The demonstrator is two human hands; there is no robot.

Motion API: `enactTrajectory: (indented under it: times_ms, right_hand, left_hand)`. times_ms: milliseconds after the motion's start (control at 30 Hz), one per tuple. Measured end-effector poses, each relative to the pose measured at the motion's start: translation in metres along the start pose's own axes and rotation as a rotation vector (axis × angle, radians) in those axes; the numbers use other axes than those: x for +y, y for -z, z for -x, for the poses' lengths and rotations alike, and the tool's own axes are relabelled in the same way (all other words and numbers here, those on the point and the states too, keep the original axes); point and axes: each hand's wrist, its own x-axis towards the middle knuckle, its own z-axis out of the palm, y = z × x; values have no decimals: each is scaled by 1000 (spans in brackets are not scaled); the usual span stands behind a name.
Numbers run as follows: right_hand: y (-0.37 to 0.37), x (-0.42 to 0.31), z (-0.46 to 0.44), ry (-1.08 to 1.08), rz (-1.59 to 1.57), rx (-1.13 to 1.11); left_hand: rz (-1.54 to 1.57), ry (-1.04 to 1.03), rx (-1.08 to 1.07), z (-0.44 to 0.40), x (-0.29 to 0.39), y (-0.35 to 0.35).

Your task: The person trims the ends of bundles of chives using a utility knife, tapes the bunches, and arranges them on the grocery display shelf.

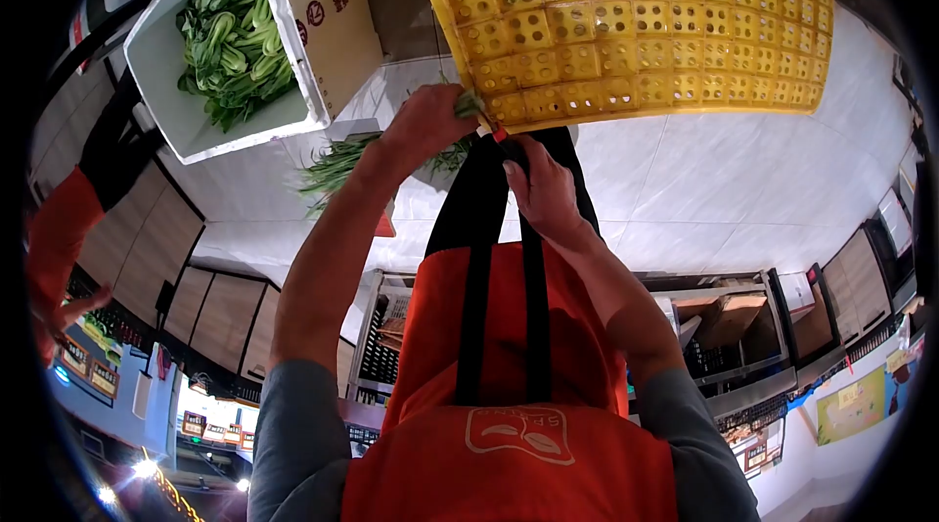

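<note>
My left hand (427, 123) is closed on a small green vegetable (468, 104), just off the near left corner of a yellow perforated crate (626, 91). Close beside it, my right hand (548, 191) wraps round a small black-handled tool (514, 154) with a red part near its front. The tool's tip lies close to the vegetable's pale end; whether they touch I cannot tell. Behind my left forearm are long thin green stalks (337, 168), partly hidden. A white foam box (311, 96) to the left holds a pile of leafy greens (235, 43).
Beneath the crate and box runs a grey tiled surface (675, 170). At the far left another person's orange-clad arm (64, 224) and hand show. Low shelves with boxes (729, 321) stand at the right. I wear a red apron (509, 463) with black straps.
</note>
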Motion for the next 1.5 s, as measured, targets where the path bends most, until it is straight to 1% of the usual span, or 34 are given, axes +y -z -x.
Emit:
enactTrajectory:
  times_ms: [100,133,167,200,233,267,300,333,400,467,500,533,567,600,633,667,700,733,767,800,833,867,900,933,967,1033,1200,1433,1500]
  right_hand:
    - [0,-1,2,-1,-10,-3]
    - [0,-2,2,4,-11,-3]
    - [1,-3,3,-62,-35,-29]
    - [0,-7,3,-135,5,-55]
    - [-9,-5,-2,-210,-21,-111]
    - [-14,3,-3,-347,-77,-175]
    - [-19,5,-6,-438,-139,-229]
    - [-18,9,-2,-486,-191,-271]
    - [-7,20,27,-277,-218,-124]
    - [-1,19,27,-133,-278,-78]
    - [4,24,24,-155,-142,-91]
    - [6,37,24,-186,-102,-101]
    - [8,29,21,-128,-165,-89]
    - [15,11,21,-106,-197,-60]
    - [16,3,15,-266,-156,-98]
    - [15,-5,7,-429,-108,-144]
    - [15,-12,1,-586,-59,-196]
    - [9,-13,-5,-541,-6,-205]
    - [4,-15,-11,-497,49,-212]
    - [0,-16,-16,-452,103,-216]
    - [-2,-17,-10,-273,16,-125]
    - [-5,-16,-11,-139,37,-44]
    - [-6,-29,-22,-51,32,-12]
    - [-11,2,-9,-61,72,-28]
    - [-18,5,-4,-61,63,-29]
    - [-20,4,-7,-58,32,-24]
    - [-16,-3,-11,-85,16,-13]
    - [-13,-4,-16,-91,143,-49]
    - [-12,-7,-20,-99,164,-45]
  left_hand:
    - [49,-18,81,7,-3,-6]
    - [38,-89,120,7,-6,-8]
    - [25,-162,163,6,-9,-12]
    - [5,-227,220,5,-17,-12]
    - [119,-171,184,3,-35,-14]
    - [-84,-163,164,3,-22,-12]
    - [-119,79,72,23,7,11]
    - [-110,202,4,12,3,-14]
    - [-101,63,57,11,20,-32]
    - [-46,173,28,12,25,-26]
    - [-54,140,57,17,17,-23]
    - [-47,92,66,9,17,-29]
    - [-19,17,55,0,23,-39]
    - [15,61,59,1,30,-41]
    - [49,93,45,2,24,-41]
    - [37,70,5,-2,19,-41]
    - [-65,149,-138,1,31,-24]
    - [22,69,-10,-9,7,-36]
    - [18,42,-7,-15,-12,-31]
    - [93,-64,42,-8,-12,-16]
    - [78,-100,57,-4,-15,-9]
    - [103,-163,103,2,-8,5]
    - [92,-158,127,7,-5,19]
    - [79,-161,145,-2,-8,-5]
    - [57,-148,108,0,-11,-4]
    - [-5,-107,46,-2,-9,1]
    - [10,-114,80,-3,-4,1]
    - [-34,-119,91,-2,3,6]
    - [-3,-159,118,-4,1,8]
